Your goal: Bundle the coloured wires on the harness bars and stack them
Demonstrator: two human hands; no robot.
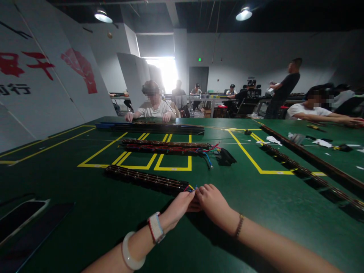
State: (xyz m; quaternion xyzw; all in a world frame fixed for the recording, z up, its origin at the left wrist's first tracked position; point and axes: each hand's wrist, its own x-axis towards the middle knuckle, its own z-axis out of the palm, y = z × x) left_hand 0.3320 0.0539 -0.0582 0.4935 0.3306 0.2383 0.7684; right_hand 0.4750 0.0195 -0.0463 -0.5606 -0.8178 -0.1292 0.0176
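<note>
A black rail with bright metal strips along it [145,177] lies on the green table, its right end at my fingertips. Thin red, yellow and blue wires [191,187] come out of that end. My left hand [182,204], with a watch and a pale bangle on the wrist, is closed in a pinch on these wires. Against it, my right hand [212,197] is closed too, thumb and fingers pressed together where the wires end. The fingers hide the wire tips. Beyond, a second black rail [165,147] has red, blue and green wires loose at its right end.
Yellow tape [173,168] marks rectangles on the green table [241,212]. Long rails [307,170] run down the right side near white paper scraps [273,140]. A dark flat device [22,216] lies at left. Across the table, a person [155,106] sits by a long dark rail [159,129].
</note>
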